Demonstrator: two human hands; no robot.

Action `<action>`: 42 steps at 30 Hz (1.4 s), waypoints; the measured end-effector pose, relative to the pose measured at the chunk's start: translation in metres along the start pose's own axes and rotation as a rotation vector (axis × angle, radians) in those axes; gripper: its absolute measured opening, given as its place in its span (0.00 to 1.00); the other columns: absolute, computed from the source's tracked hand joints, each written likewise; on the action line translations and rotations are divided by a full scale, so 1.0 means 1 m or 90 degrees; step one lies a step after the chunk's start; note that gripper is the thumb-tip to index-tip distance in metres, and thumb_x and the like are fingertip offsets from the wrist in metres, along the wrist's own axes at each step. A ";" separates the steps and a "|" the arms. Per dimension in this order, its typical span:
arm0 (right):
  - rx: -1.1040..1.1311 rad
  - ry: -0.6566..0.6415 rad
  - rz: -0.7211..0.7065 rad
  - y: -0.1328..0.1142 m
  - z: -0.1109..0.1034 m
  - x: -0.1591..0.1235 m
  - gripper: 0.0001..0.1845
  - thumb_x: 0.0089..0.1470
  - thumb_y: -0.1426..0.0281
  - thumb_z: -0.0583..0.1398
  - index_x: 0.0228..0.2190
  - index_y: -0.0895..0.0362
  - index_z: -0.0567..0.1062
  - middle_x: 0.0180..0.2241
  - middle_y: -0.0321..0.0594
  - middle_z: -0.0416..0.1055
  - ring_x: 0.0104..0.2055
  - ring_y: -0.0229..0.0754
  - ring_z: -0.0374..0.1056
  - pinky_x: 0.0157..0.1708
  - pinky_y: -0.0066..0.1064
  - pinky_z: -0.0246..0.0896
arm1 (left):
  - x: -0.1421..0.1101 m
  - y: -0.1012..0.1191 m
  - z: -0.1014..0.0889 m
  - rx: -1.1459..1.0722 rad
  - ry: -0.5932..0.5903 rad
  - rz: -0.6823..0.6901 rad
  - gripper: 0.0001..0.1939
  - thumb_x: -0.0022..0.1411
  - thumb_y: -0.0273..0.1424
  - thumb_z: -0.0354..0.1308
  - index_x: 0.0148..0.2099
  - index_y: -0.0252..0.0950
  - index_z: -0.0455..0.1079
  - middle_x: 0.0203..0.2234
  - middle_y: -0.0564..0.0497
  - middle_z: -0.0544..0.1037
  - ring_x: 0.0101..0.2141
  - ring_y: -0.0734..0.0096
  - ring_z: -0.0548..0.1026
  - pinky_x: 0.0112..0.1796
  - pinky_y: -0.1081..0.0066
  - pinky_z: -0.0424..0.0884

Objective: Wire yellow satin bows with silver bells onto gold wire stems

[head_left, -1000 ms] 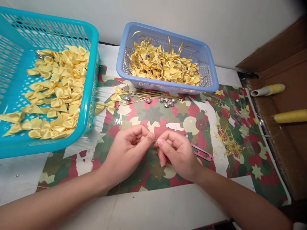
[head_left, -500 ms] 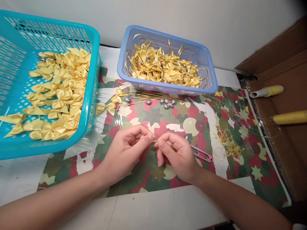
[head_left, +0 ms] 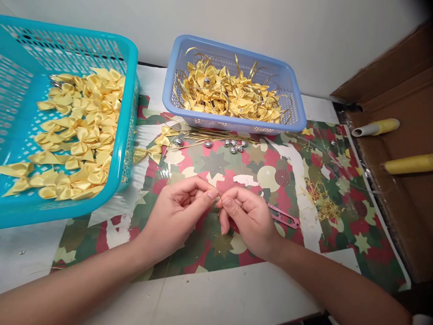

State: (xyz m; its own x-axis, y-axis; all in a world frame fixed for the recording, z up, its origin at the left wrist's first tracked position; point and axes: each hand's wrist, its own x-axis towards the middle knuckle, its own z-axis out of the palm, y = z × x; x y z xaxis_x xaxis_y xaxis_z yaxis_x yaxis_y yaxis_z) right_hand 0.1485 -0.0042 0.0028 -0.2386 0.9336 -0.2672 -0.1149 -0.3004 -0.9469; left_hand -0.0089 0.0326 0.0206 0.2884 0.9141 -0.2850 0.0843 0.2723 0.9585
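Clearance exists on the patterned sheet [head_left: 209, 248] nearest the wearer. The 2 baskets, teal [head_left: 117, 153] and blue [head_left: 237, 121], obstruct the left and far sides respectively.

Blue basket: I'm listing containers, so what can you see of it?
The blue basket looks plastic: rectangular, smooth thick rim, perforated sides, open top. It stands upright, slightly angled, near the wall. Inside are heaped yellow bows, curling gold strands and silvery balls. Neither hand touches it. Its base is hidden.
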 end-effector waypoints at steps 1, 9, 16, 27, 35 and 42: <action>0.004 0.000 0.000 0.000 0.000 0.000 0.12 0.62 0.61 0.55 0.32 0.55 0.70 0.17 0.29 0.68 0.19 0.31 0.59 0.21 0.25 0.54 | 0.000 0.000 0.000 0.000 0.000 -0.002 0.09 0.59 0.32 0.57 0.28 0.35 0.71 0.15 0.59 0.65 0.17 0.82 0.58 0.17 0.81 0.54; 0.046 0.000 0.008 -0.001 0.001 0.002 0.11 0.62 0.63 0.56 0.31 0.56 0.71 0.17 0.29 0.68 0.19 0.31 0.60 0.23 0.24 0.56 | 0.000 -0.002 0.001 -0.017 0.005 0.013 0.07 0.58 0.31 0.60 0.28 0.36 0.74 0.17 0.57 0.72 0.19 0.82 0.65 0.20 0.83 0.60; 0.082 0.001 -0.013 0.001 0.002 0.003 0.11 0.63 0.64 0.56 0.31 0.56 0.72 0.17 0.28 0.68 0.20 0.29 0.61 0.24 0.22 0.56 | 0.000 -0.002 0.001 -0.060 0.008 0.011 0.06 0.57 0.30 0.61 0.29 0.37 0.76 0.20 0.56 0.77 0.21 0.82 0.69 0.23 0.84 0.64; 0.088 0.002 -0.009 0.002 0.002 0.003 0.11 0.62 0.64 0.56 0.31 0.56 0.72 0.17 0.28 0.68 0.20 0.29 0.61 0.25 0.23 0.56 | 0.001 -0.001 0.001 -0.065 0.013 -0.004 0.06 0.56 0.31 0.62 0.28 0.37 0.77 0.18 0.56 0.76 0.20 0.82 0.68 0.21 0.84 0.63; 0.089 0.000 -0.004 0.001 0.002 0.003 0.11 0.62 0.64 0.56 0.31 0.56 0.72 0.17 0.28 0.68 0.20 0.29 0.60 0.24 0.22 0.56 | 0.001 -0.002 0.001 -0.064 0.008 0.004 0.06 0.56 0.31 0.62 0.28 0.37 0.77 0.19 0.56 0.77 0.21 0.81 0.70 0.22 0.84 0.65; 0.090 -0.008 0.004 0.000 0.002 0.003 0.11 0.62 0.64 0.56 0.30 0.56 0.72 0.17 0.27 0.68 0.19 0.28 0.59 0.23 0.22 0.55 | 0.001 -0.002 0.001 -0.043 0.010 0.011 0.06 0.56 0.31 0.61 0.28 0.38 0.76 0.19 0.56 0.77 0.20 0.81 0.70 0.22 0.83 0.65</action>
State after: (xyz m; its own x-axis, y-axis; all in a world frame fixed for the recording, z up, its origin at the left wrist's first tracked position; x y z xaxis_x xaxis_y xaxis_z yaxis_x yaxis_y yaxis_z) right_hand 0.1459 -0.0019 0.0022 -0.2511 0.9297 -0.2694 -0.2484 -0.3309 -0.9104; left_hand -0.0073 0.0326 0.0183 0.2743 0.9233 -0.2689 0.0141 0.2757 0.9611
